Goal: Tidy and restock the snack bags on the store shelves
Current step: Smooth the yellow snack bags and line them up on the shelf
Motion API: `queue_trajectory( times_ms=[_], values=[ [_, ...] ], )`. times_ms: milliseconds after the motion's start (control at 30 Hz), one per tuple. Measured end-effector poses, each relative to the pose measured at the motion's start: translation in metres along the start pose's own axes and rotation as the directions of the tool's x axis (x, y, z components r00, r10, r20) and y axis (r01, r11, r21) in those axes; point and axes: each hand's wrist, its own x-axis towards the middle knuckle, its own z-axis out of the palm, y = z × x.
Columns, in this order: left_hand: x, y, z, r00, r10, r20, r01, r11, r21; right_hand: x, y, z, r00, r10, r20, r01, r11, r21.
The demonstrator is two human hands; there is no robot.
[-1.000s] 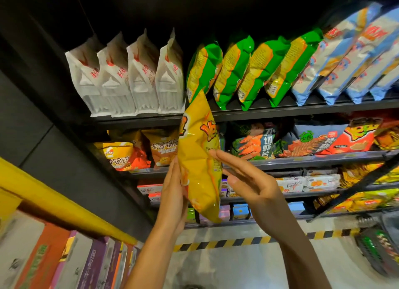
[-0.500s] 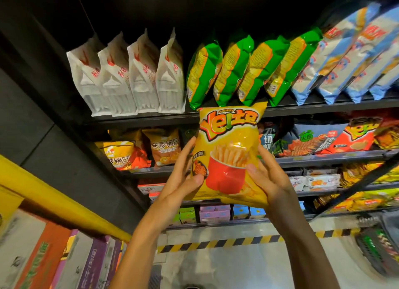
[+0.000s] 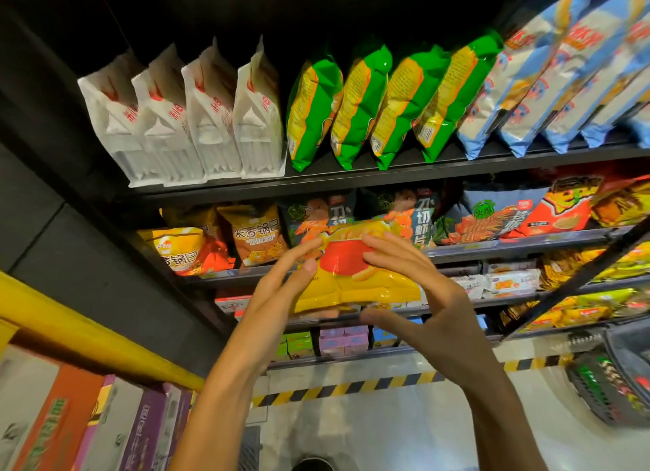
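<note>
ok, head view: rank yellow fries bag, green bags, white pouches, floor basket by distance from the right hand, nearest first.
1. Yellow fries bag: touching the right hand, between both hands.
2. Green bags: top shelf, above the hand.
3. White pouches and floor basket: upper left and lower right; too close to call.

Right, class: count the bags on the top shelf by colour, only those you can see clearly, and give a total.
White bags: 4
Green and yellow bags: 4
Blue and white bags: at least 4; more run off the right edge
Total: at least 12
</note>
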Motion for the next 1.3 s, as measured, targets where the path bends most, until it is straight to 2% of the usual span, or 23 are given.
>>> queue_trajectory(
  times_ms=[100, 167, 233, 300, 400, 567, 733, 900, 1033, 1100, 1200, 1300],
  values=[
    [0.000, 0.002, -0.001, 0.991, -0.087, 0.105, 0.106, 0.976, -0.189, 0.003, 0.007, -0.002, 0.985, -0.029, -0.173, 0.023, 0.999, -0.038],
    [-0.002, 0.004, -0.002, 0.974, -0.109, 0.197, 0.158, 0.954, -0.253, 0.003, 0.008, -0.002, 0.951, 0.010, -0.309, -0.016, 1.000, -0.016],
    [-0.004, 0.005, -0.002, 0.959, -0.107, 0.262, 0.169, 0.960, -0.225, 0.002, 0.008, 0.000, 0.902, 0.106, -0.418, -0.108, 0.994, 0.019],
    [-0.008, 0.002, 0.000, 0.962, -0.078, 0.262, 0.116, 0.984, -0.134, 0.002, 0.009, 0.004, 0.863, 0.215, -0.457, -0.193, 0.977, 0.095],
    [-0.014, -0.001, 0.003, 0.971, -0.017, 0.239, 0.029, 0.998, -0.048, 0.002, 0.009, 0.007, 0.846, 0.270, -0.460, -0.224, 0.962, 0.154],
    [-0.017, 0.005, 0.007, 0.966, -0.023, 0.259, 0.019, 1.000, 0.015, -0.001, 0.011, 0.007, 0.877, 0.251, -0.410, -0.199, 0.966, 0.167],
    [-0.014, 0.003, 0.012, 0.973, -0.063, 0.222, 0.054, 0.997, 0.047, -0.005, 0.015, 0.006, 0.912, 0.192, -0.362, -0.158, 0.980, 0.122],
    [-0.013, -0.002, 0.021, 0.995, -0.097, 0.016, 0.095, 0.992, 0.080, -0.006, 0.013, 0.009, 0.924, 0.179, -0.338, -0.128, 0.977, 0.169],
    [-0.011, -0.008, 0.019, 0.982, -0.152, -0.108, 0.158, 0.986, 0.052, -0.010, 0.015, 0.000, 0.960, 0.226, -0.164, -0.184, 0.954, 0.238],
    [-0.011, -0.009, 0.017, 0.980, -0.156, -0.124, 0.164, 0.985, 0.056, -0.011, 0.015, -0.001, 0.949, 0.253, -0.191, -0.211, 0.954, 0.214],
    [-0.012, -0.010, 0.020, 0.981, -0.158, -0.111, 0.166, 0.984, 0.067, -0.009, 0.013, 0.005, 0.903, 0.302, -0.307, -0.251, 0.948, 0.193],
    [-0.011, -0.012, 0.020, 0.979, -0.171, -0.112, 0.179, 0.981, 0.068, -0.009, 0.015, 0.007, 0.883, 0.336, -0.329, -0.275, 0.936, 0.218]
  ],
)
